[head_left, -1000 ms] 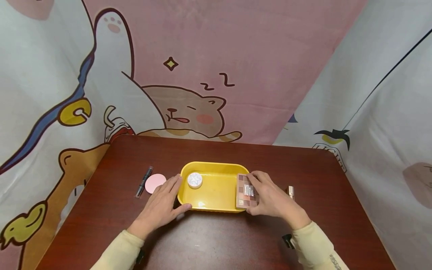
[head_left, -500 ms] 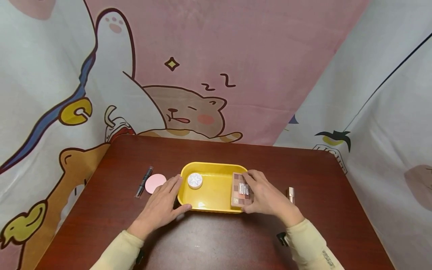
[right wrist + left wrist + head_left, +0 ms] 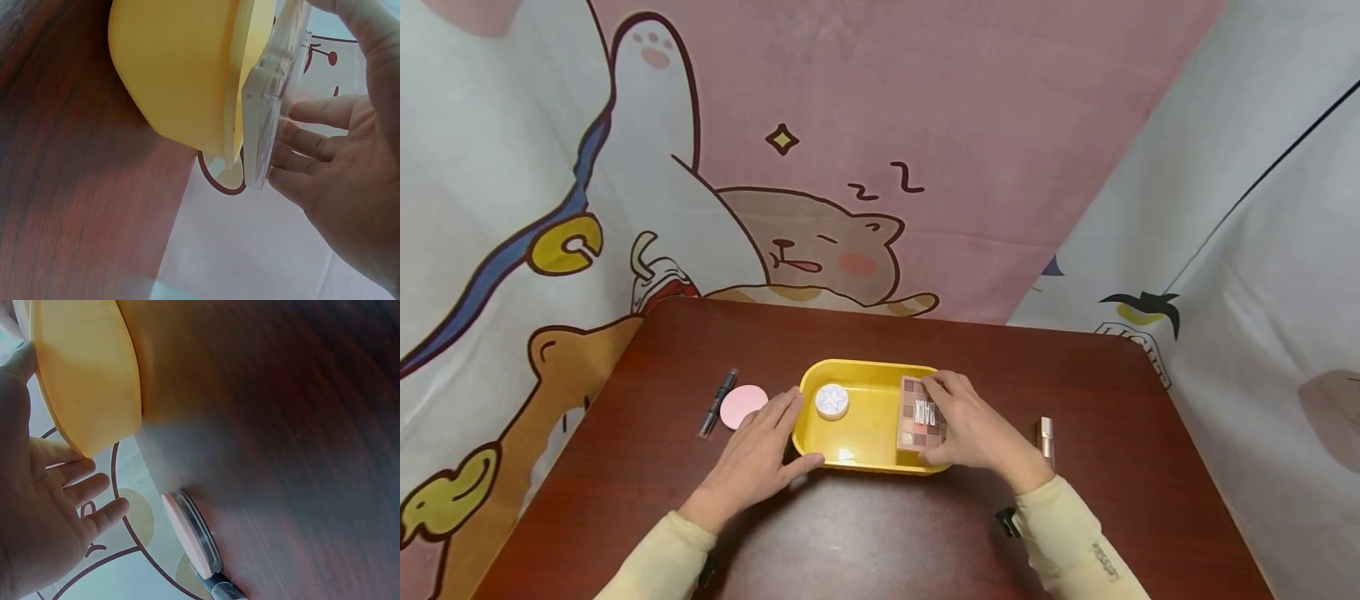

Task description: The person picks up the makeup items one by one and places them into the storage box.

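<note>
My right hand (image 3: 972,425) grips an eyeshadow palette (image 3: 917,414) by its edges, thumb at the near side and fingers at the far side. The palette has a clear lid with white lettering over brownish pans. It is held over the right end of a yellow tray (image 3: 872,417); in the right wrist view the palette (image 3: 265,112) stands just above the tray's rim. With fairly straight fingers, my left hand (image 3: 751,454) touches the tray's left end, its thumb at the near corner. Inside the tray, at left, sits a small round white case (image 3: 832,402) with a star on its lid.
Left of the tray lie a pink round compact (image 3: 743,407), partly behind my left fingers, and a dark slim double-ended pen (image 3: 718,403). A gold lipstick-like tube (image 3: 1046,440) lies to the right, beyond my right wrist. All rest on a dark brown table (image 3: 820,542).
My right hand has moved left with the palette, from the tray's right rim further over its inside. The left hand and the tray stay nearly still.
</note>
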### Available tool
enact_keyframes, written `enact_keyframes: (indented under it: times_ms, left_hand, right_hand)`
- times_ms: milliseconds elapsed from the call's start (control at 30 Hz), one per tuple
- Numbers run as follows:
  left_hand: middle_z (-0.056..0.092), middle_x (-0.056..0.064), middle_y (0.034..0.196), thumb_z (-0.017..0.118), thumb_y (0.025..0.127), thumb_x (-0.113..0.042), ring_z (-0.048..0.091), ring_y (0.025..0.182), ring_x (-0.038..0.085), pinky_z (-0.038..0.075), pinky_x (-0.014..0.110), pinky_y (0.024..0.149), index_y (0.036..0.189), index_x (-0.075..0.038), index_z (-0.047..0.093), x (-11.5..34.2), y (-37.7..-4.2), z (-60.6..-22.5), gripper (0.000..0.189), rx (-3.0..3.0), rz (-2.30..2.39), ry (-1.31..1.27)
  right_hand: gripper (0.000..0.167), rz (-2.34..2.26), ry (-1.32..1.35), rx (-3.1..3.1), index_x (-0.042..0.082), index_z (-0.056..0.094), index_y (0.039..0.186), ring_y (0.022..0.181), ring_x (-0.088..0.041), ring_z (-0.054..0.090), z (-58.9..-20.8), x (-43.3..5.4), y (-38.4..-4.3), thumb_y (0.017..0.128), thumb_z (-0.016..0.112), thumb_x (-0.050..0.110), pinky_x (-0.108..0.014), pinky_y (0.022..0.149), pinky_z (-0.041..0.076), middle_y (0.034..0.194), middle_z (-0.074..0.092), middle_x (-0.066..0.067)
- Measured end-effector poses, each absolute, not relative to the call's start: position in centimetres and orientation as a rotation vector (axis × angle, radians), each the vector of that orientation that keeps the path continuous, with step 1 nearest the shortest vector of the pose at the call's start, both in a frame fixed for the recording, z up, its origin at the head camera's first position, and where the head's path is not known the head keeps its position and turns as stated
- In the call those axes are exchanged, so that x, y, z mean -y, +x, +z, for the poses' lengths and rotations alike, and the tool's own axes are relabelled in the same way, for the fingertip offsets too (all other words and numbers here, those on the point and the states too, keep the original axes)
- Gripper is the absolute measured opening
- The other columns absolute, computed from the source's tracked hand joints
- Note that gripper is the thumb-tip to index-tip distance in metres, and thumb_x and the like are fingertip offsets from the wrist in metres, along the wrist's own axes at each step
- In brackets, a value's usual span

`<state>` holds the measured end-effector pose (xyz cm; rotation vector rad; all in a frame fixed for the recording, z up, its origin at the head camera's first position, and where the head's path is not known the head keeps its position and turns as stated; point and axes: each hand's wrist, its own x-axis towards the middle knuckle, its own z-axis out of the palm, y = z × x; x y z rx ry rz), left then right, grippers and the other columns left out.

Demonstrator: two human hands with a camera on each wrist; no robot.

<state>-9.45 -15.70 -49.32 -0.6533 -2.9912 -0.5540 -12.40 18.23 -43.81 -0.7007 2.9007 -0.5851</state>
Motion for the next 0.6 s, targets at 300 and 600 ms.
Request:
enact_keyframes:
  times_ms: [300,600]
  left_hand:
    - [0.037,0.017,0.164,0.070,0.090,-0.063,0.039,0.149,0.036,0.038,0.059,0.115,0.159,0.000,0.036,15.8,-9.4,-49.1,0.100,2.992,-0.554,-0.650]
    - [0.036,0.017,0.164,0.068,0.090,-0.065,0.039,0.149,0.036,0.038,0.059,0.115,0.159,0.000,0.035,15.7,-9.5,-49.2,0.101,2.997,-0.554,-0.647]
  right_hand:
    - [0.105,-0.598,-0.734,-2.875,-0.004,0.045,0.152,0.133,-0.031,0.045,-44.1,-17.2,-13.0,0.068,0.093,0.038,-0.044,0.108,0.049,0.148,0.046,-0.018]
    - [0.107,-0.590,-0.793,-2.877,-0.007,0.046,0.151,0.135,-0.034,0.044,-44.3,-16.3,-13.6,0.066,0.094,0.038,-0.044,0.109,0.049,0.148,0.046,-0.021]
